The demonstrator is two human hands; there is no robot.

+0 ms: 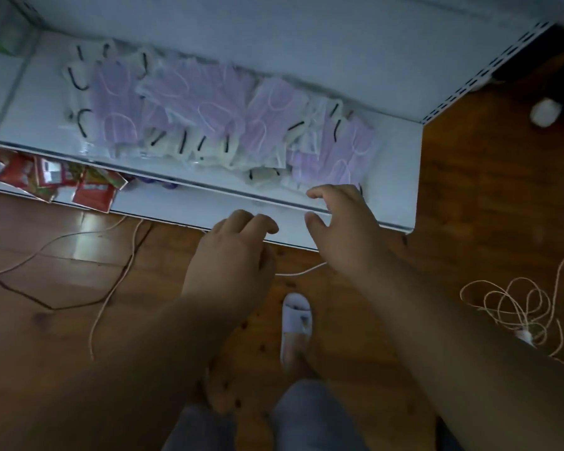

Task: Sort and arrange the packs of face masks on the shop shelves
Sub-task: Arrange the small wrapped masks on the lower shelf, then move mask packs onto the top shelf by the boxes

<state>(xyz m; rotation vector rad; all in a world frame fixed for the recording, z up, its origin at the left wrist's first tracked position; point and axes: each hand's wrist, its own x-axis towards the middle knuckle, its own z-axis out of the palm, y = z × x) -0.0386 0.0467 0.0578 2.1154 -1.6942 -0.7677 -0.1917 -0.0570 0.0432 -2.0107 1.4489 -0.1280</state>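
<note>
The white shelf (394,164) carries a jumbled heap of mask packs (209,118), lilac ones overlapping white ones with black loops, spread across its middle toward the front lip. Both hands hover empty, fingers loosely spread: the right hand (342,229) over the lip near the closest lilac pack, the left hand (232,255) just short of it. Slippery wrappers (they overlap loosely) could slide off if raked carelessly.
</note>
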